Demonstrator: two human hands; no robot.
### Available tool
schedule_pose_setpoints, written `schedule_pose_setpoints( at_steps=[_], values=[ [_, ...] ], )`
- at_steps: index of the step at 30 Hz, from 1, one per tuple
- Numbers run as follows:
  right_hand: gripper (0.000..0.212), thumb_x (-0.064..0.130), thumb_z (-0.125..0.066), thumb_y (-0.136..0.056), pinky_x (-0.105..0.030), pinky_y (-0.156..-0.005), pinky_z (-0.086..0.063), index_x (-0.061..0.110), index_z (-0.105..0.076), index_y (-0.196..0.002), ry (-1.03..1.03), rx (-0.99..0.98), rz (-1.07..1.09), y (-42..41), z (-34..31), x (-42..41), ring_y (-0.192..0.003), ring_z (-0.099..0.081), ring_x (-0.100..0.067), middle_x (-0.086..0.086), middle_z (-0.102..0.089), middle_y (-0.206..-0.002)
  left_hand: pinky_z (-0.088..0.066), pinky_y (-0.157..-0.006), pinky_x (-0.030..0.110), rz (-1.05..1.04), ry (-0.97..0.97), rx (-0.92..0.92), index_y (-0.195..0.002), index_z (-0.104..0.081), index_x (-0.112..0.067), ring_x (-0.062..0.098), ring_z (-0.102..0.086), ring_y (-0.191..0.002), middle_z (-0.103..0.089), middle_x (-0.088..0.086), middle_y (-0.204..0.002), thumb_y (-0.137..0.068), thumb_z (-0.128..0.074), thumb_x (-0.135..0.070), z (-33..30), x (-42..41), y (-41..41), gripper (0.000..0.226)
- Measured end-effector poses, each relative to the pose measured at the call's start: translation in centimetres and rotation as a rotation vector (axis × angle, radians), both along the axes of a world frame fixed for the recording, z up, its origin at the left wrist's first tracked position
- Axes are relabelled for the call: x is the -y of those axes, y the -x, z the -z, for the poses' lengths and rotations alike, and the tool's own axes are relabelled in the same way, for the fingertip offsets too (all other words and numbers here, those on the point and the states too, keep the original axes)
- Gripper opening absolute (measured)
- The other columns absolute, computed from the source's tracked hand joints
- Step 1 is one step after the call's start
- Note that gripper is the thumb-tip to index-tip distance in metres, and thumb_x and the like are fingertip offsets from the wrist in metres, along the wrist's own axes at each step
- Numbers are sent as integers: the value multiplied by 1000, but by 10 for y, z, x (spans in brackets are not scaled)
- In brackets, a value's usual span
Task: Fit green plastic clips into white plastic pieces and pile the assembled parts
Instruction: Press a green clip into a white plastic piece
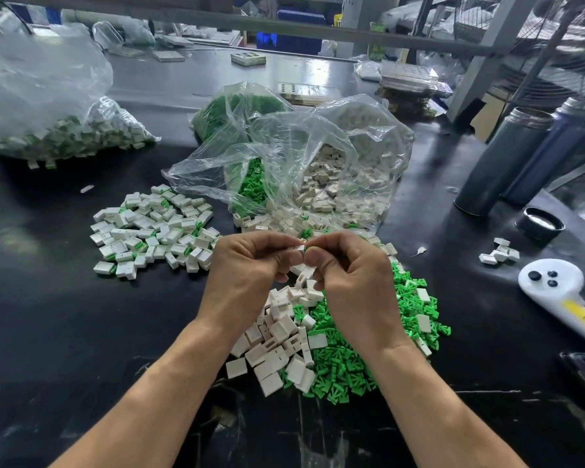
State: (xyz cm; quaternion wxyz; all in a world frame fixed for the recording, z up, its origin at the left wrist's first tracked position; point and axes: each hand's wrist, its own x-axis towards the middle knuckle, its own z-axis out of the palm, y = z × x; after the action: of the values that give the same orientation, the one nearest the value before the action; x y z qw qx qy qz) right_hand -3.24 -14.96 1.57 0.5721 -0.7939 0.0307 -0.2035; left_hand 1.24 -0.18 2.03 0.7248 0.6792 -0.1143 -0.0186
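Green clip (pixel 306 246): pinched by the right hand (pixel 350 282) at the fingertips, touching the white piece (pixel 299 248).
White piece: pinched in the left hand (pixel 247 275), held above the loose heap (both hands met over it).
Loose heap: white pieces (pixel 277 336) beside green clips (pixel 348 363) on the black table (pixel 65 332).
Assembled pile (pixel 152 229): lay left of the hands, near the open plastic bag (pixel 284 163).
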Motion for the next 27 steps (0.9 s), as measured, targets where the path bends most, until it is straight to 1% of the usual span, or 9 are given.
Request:
schedule_pose_setpoints(
  at_steps=[2,5,9,12,15,22,25,27],
  values=[
    [17,8,-71,-96,-34,-60,-60,24,-74,-90,-58,31,31,1,0,-6,-67,-68,-11,4,-74,-78,-56,-56,22,-23,47,-21,-86,-81,-11,13,-63,-60,-77,9,-76,-84,-78,2,0,3,2,13],
    [19,3,-72,-94,-29,-54,-56,21,-76,-88,-151,42,31,1,0,-9,-59,-63,-11,-1,-73,-73,-55,-56,21,-31,66,-41,-89,-81,-9,11,-62,-60,-77,8,-76,-84,-79,-1,1,4,3,9],
    [20,0,-74,-91,-23,-55,-54,20,-80,-88,-216,37,-18,2,-4,-4,-58,-61,-11,-2,-75,-73,-55,-57,22,-12,18,-25,-89,-80,-14,9,-63,-64,-77,3,-76,-84,-79,-4,1,1,3,11],
    [22,-2,-74,-91,-23,-53,-53,19,-81,-88,-230,32,-11,1,-5,-4,-56,-60,-11,-4,-75,-72,-54,-57,21,-20,6,-6,-89,-80,-14,8,-63,-63,-77,2,-75,-85,-79,-4,1,2,4,11],
    [23,-4,-75,-90,-24,-53,-54,18,-82,-85,-302,6,-22,0,-6,-2,-55,-60,-13,-9,-74,-72,-53,-56,17,-21,7,16,-88,-80,-14,3,-64,-62,-77,0,-74,-84,-79,-2,-1,3,6,12],
    [25,-5,-75,-88,-25,-52,-53,18,-82,-82,-276,-37,-39,1,-9,1,-53,-58,-12,-3,-74,-68,-49,-54,16,-4,-15,44,-88,-80,-10,5,-61,-59,-76,1,-73,-83,-79,1,-1,5,5,12],
    [24,-1,-75,-90,-26,-52,-55,21,-80,-83,-243,-16,-30,1,-8,-2,-55,-60,-13,-5,-74,-69,-49,-53,17,-8,-1,32,-87,-79,-12,4,-59,-58,-74,-2,-69,-85,-77,-1,0,5,5,11],
    [21,1,-75,-91,-25,-53,-55,21,-79,-85,-250,-16,-26,0,-8,-5,-55,-61,-12,-6,-74,-70,-49,-54,18,-12,5,34,-87,-79,-12,3,-59,-59,-72,-5,-67,-86,-77,-3,0,3,3,9]
  ],
)
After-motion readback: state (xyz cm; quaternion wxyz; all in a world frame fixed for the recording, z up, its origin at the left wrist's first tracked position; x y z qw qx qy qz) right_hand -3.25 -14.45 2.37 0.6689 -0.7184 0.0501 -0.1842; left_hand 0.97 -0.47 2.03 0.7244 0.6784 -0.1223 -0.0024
